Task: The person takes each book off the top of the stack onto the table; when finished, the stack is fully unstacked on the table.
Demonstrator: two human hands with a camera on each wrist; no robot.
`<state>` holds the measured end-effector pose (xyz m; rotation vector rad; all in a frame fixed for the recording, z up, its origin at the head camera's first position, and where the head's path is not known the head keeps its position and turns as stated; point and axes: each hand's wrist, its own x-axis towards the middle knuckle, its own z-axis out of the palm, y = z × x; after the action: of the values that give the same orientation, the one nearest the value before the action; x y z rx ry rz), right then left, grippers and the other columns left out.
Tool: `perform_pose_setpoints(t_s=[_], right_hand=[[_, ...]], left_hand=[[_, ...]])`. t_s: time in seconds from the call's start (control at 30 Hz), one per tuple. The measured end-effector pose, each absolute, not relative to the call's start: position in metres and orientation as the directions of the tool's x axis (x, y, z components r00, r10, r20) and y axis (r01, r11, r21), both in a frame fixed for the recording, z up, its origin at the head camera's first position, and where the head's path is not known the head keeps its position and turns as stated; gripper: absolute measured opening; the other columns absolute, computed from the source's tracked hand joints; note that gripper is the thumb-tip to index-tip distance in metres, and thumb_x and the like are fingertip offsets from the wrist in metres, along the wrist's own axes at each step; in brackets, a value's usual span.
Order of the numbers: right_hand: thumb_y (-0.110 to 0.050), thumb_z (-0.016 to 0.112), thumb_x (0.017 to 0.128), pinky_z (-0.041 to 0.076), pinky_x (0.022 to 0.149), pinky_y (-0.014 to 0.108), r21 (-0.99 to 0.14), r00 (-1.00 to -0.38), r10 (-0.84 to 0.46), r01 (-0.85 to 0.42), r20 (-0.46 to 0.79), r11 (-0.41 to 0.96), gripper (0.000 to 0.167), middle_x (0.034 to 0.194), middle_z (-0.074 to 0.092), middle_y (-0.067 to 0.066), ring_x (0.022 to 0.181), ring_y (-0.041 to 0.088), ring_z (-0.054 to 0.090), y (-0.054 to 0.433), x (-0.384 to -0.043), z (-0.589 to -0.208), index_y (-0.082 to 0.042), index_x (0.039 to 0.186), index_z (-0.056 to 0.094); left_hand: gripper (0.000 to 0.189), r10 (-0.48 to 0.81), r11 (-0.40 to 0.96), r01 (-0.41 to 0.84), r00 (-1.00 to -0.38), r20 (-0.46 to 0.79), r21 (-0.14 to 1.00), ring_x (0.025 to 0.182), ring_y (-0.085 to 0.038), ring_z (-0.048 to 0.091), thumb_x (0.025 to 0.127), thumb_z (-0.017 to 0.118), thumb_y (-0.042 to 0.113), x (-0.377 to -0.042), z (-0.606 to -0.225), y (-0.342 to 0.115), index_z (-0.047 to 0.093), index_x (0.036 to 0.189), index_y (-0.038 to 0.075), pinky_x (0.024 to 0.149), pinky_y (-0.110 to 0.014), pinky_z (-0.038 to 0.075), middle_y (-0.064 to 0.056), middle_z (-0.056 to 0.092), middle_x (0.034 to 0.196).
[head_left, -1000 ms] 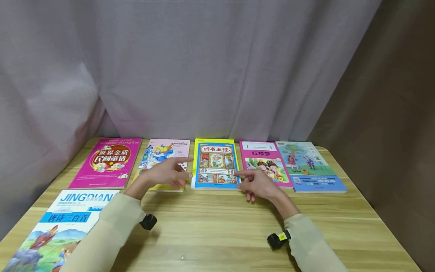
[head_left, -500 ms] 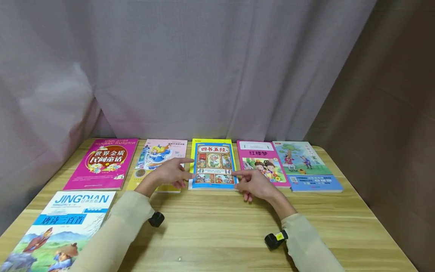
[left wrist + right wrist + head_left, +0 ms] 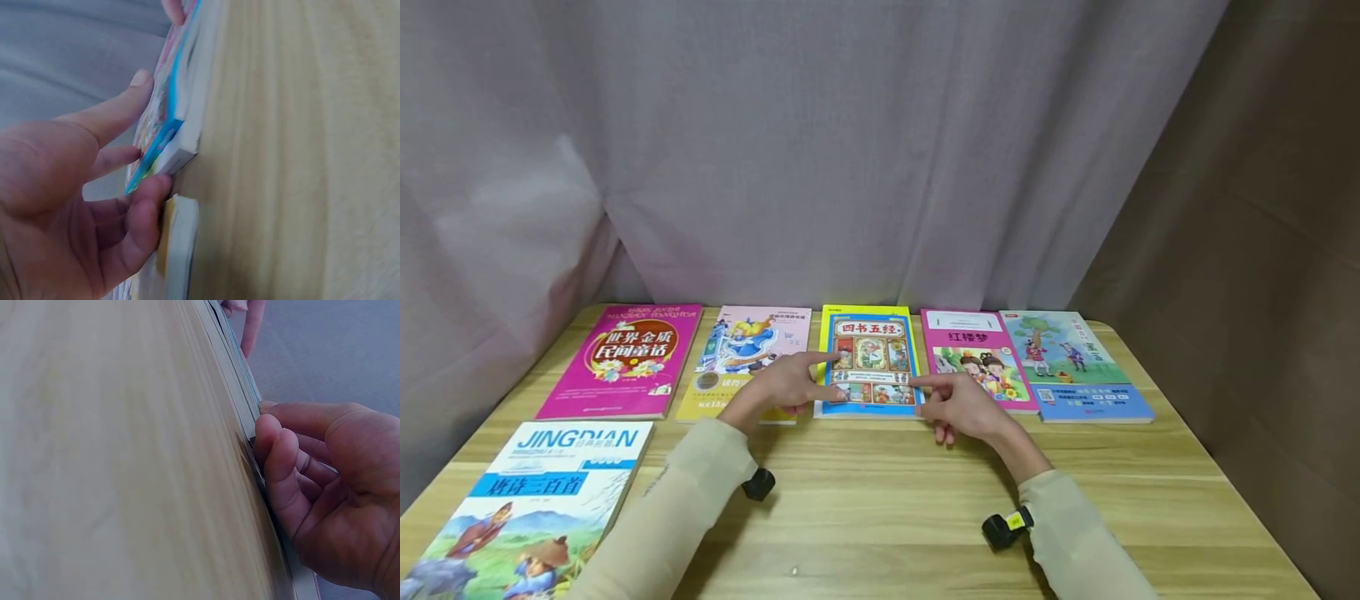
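Note:
A blue-bordered book [image 3: 872, 367] lies on a larger yellow-edged book [image 3: 867, 311] in the middle of the back row. Its blue spine shows just above the pale lower book [image 3: 181, 148] in the left wrist view. My left hand [image 3: 788, 382] comes from the left, index finger and thumb touching the left side of the blue cover, the other fingers curled near the lower book's spine. On the opposite side, my right hand [image 3: 967, 404] has a straight index finger and the thumb at the stack's right edge; its other fingers bend below. Neither hand wraps round a book.
Left of the stack lie a magenta book [image 3: 617, 367] and a pink-and-yellow book [image 3: 718, 400], partly behind my left hand. Right of it are a pink book [image 3: 977, 337] and a green-and-blue book [image 3: 1075, 367]. A white-and-blue book [image 3: 531, 508] lies front left. Grey curtain [image 3: 775, 150] hangs behind the table.
My left hand has moved slightly right, so its index finger and thumb now reach further over the blue cover. The right hand stays at the right edge. The view has shifted a little.

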<state>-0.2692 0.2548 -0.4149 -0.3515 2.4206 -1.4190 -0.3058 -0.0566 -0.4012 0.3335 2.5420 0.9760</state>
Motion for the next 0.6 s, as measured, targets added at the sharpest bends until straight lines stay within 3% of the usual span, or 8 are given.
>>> perform_pose_setpoints(t_s=[0.07, 0.13, 0.23, 0.33, 0.4, 0.47, 0.57, 0.6], right_hand=[[-0.01, 0.074, 0.098, 0.058, 0.047, 0.032, -0.875, -0.92, -0.365, -0.057, -0.141, 0.48, 0.054, 0.071, 0.063, 0.011, 0.05, 0.016, 0.062, 0.2551, -0.269, -0.4147, -0.003, 0.149, 0.059], [-0.01, 0.074, 0.099, 0.058, 0.047, 0.031, -0.875, -0.92, -0.366, -0.058, -0.14, 0.481, 0.053, 0.071, 0.063, 0.01, 0.05, 0.016, 0.062, 0.2551, -0.269, -0.4152, -0.003, 0.149, 0.059], [-0.011, 0.074, 0.099, 0.058, 0.047, 0.03, -0.875, -0.921, -0.362, -0.051, -0.145, 0.481, 0.053, 0.071, 0.062, 0.01, 0.05, 0.016, 0.062, 0.2548, -0.2688, -0.416, -0.004, 0.149, 0.059], [-0.011, 0.074, 0.098, 0.057, 0.048, 0.029, -0.871, -0.924, -0.353, -0.045, -0.151, 0.489, 0.053, 0.071, 0.061, 0.008, 0.05, 0.016, 0.062, 0.254, -0.2681, -0.4161, -0.005, 0.149, 0.06], [-0.011, 0.075, 0.098, 0.058, 0.048, 0.03, -0.868, -0.924, -0.35, -0.044, -0.152, 0.494, 0.054, 0.071, 0.061, 0.008, 0.051, 0.016, 0.063, 0.2539, -0.2676, -0.4159, -0.006, 0.149, 0.06], [-0.011, 0.075, 0.098, 0.058, 0.048, 0.03, -0.867, -0.925, -0.35, -0.05, -0.147, 0.496, 0.055, 0.072, 0.061, 0.008, 0.051, 0.016, 0.063, 0.2542, -0.2673, -0.4156, -0.006, 0.15, 0.059], [-0.01, 0.075, 0.097, 0.06, 0.049, 0.032, -0.872, -0.924, -0.356, -0.058, -0.137, 0.486, 0.057, 0.075, 0.062, 0.009, 0.051, 0.017, 0.064, 0.255, -0.2673, -0.4156, -0.004, 0.151, 0.057], [-0.01, 0.075, 0.097, 0.06, 0.049, 0.033, -0.873, -0.924, -0.358, -0.061, -0.134, 0.484, 0.058, 0.076, 0.063, 0.01, 0.051, 0.017, 0.064, 0.2551, -0.2672, -0.4158, -0.004, 0.152, 0.056]], left_hand=[[0.082, 0.325, 0.77, 0.098, -0.911, -0.256, 0.63, 0.049, -0.016, 0.048, 0.089, 0.083, 0.05, -0.3054, -0.4018, -0.0535, 0.046, 0.161, 0.035, 0.047, -0.028, 0.037, -0.002, 0.057, 0.072], [0.082, 0.297, 0.799, 0.107, -0.926, -0.234, 0.592, 0.071, -0.019, 0.063, 0.088, 0.083, 0.051, -0.3046, -0.4021, -0.0511, 0.048, 0.16, 0.036, 0.063, -0.032, 0.053, -0.009, 0.071, 0.104], [0.08, 0.282, 0.82, 0.127, -0.938, -0.201, 0.558, 0.119, -0.028, 0.064, 0.088, 0.084, 0.05, -0.3042, -0.4038, -0.0496, 0.049, 0.159, 0.035, 0.102, -0.048, 0.057, -0.015, 0.055, 0.156], [0.082, 0.272, 0.821, 0.113, -0.939, -0.21, 0.559, 0.128, -0.032, 0.059, 0.088, 0.084, 0.048, -0.3046, -0.4053, -0.0493, 0.047, 0.16, 0.035, 0.111, -0.054, 0.052, -0.016, 0.048, 0.163], [0.085, 0.264, 0.811, 0.085, -0.937, -0.231, 0.579, 0.098, -0.026, 0.069, 0.087, 0.086, 0.045, -0.3054, -0.4056, -0.0495, 0.045, 0.162, 0.034, 0.087, -0.043, 0.061, -0.017, 0.061, 0.147], [0.088, 0.258, 0.794, 0.054, -0.932, -0.255, 0.606, 0.066, -0.02, 0.061, 0.087, 0.087, 0.041, -0.306, -0.4044, -0.0497, 0.043, 0.163, 0.033, 0.061, -0.032, 0.055, -0.012, 0.072, 0.112], [0.091, 0.26, 0.755, 0.012, -0.923, -0.283, 0.656, 0.047, -0.014, 0.044, 0.087, 0.088, 0.034, -0.306, -0.4027, -0.0512, 0.04, 0.165, 0.029, 0.044, -0.023, 0.038, -0.002, 0.054, 0.071], [0.092, 0.263, 0.747, 0.007, -0.921, -0.286, 0.664, 0.048, -0.014, 0.046, 0.088, 0.088, 0.032, -0.3058, -0.4024, -0.052, 0.039, 0.165, 0.027, 0.044, -0.023, 0.04, 0.0, 0.048, 0.064]])
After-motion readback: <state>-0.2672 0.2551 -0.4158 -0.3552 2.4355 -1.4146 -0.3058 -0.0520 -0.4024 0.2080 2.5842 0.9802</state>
